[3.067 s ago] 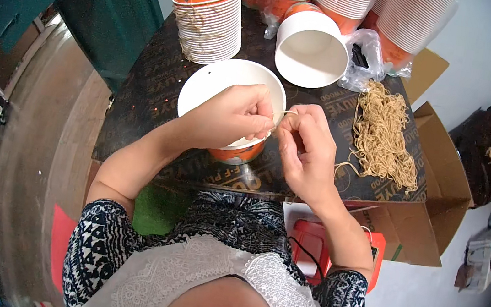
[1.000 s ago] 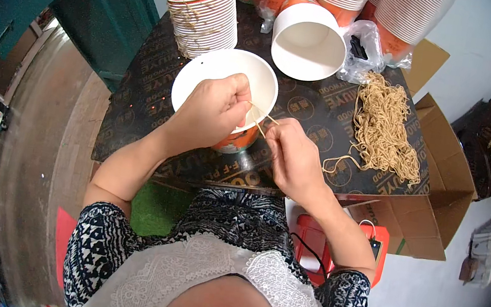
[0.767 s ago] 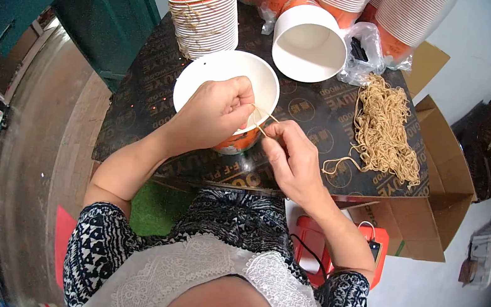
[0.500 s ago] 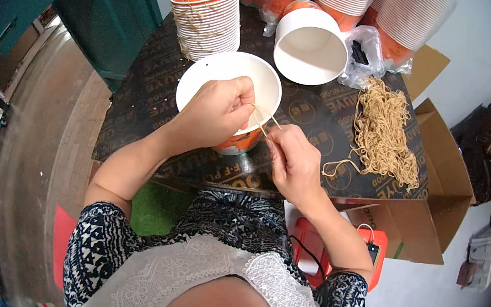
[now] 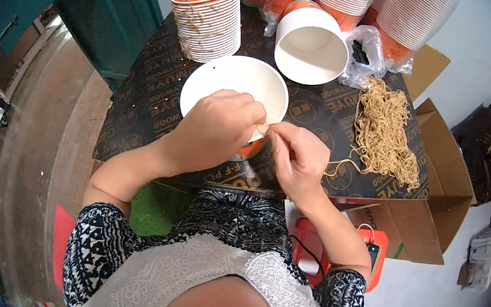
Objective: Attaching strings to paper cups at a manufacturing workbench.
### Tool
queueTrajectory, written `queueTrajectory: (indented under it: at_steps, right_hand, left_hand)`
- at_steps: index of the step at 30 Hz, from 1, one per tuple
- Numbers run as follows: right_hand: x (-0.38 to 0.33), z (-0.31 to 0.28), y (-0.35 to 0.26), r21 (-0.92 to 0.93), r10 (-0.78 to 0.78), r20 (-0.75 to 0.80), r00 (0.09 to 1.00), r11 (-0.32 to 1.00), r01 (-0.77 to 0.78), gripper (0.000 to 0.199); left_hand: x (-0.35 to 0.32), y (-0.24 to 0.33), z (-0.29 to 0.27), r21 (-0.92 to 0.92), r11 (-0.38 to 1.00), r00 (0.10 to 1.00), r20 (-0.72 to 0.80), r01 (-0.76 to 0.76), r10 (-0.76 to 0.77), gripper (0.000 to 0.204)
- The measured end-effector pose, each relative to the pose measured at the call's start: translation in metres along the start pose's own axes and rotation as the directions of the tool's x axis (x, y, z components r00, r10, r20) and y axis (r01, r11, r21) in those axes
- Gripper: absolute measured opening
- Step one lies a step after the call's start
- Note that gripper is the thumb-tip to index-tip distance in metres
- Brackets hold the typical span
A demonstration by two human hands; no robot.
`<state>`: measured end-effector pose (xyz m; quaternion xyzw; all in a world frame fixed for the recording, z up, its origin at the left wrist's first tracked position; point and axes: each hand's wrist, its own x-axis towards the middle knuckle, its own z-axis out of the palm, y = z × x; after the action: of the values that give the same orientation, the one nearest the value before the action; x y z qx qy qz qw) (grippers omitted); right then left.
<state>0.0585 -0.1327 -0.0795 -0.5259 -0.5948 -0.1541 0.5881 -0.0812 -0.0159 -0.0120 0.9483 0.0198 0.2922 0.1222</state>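
Observation:
A paper tub point(image 5: 232, 70), white inside and orange outside, stands upright near the table's front edge. Over its near rim, my left hand point(image 5: 221, 126) is closed with its fingertips pinching a tan string point(image 5: 260, 130). My right hand point(image 5: 299, 158) pinches the same string just right of the rim, its fingertips almost touching those of the left. Only a short bit of string shows between the hands; the rest is hidden by fingers. To the right lies a tangled heap of tan string point(image 5: 387, 137), from which a loose strand curls toward my right hand.
Behind the tub rises a stack of nested paper tubs point(image 5: 207, 27) wound with string. Another tub point(image 5: 311, 52) lies tipped with its mouth facing me, beside a clear plastic bag point(image 5: 360, 63). More stacks line the back. A cardboard box point(image 5: 443, 189) stands against the table's right side.
My hands have drawn closer together, and the string stretch between them has shortened. The left hand has moved right and slightly nearer me. The tub has shifted a little to the right.

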Motion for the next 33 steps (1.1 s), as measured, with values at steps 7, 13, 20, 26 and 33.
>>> queueTrajectory:
  at_steps: [7,13,20,26,33]
  right_hand:
    - [-0.006,0.002,-0.010,0.389,0.511,0.135,0.849,0.761,-0.520,0.009]
    - [-0.006,0.004,-0.012,0.491,0.561,0.185,0.807,0.658,-0.570,0.009]
    - [-0.008,0.003,-0.011,0.204,0.396,0.078,0.915,0.892,-0.403,0.006]
    - [-0.008,0.001,-0.014,0.094,0.232,0.070,0.970,0.967,-0.238,0.007]
    - [-0.007,-0.003,-0.021,0.434,0.571,0.181,0.801,0.684,-0.586,0.012]
  left_hand:
    - [-0.004,0.005,-0.006,0.044,0.992,0.990,0.080,-0.121,0.117,0.008]
    - [-0.002,-0.001,-0.001,-0.165,0.981,0.992,0.065,-0.100,0.112,0.009]
    - [0.004,-0.002,0.000,-0.296,0.952,0.996,0.044,0.084,-0.074,0.005]
    - [0.005,-0.005,0.004,-0.312,0.950,0.999,-0.027,0.024,-0.034,0.005]
    - [0.008,-0.011,0.005,-0.298,0.953,0.999,-0.027,-0.049,0.043,0.007]
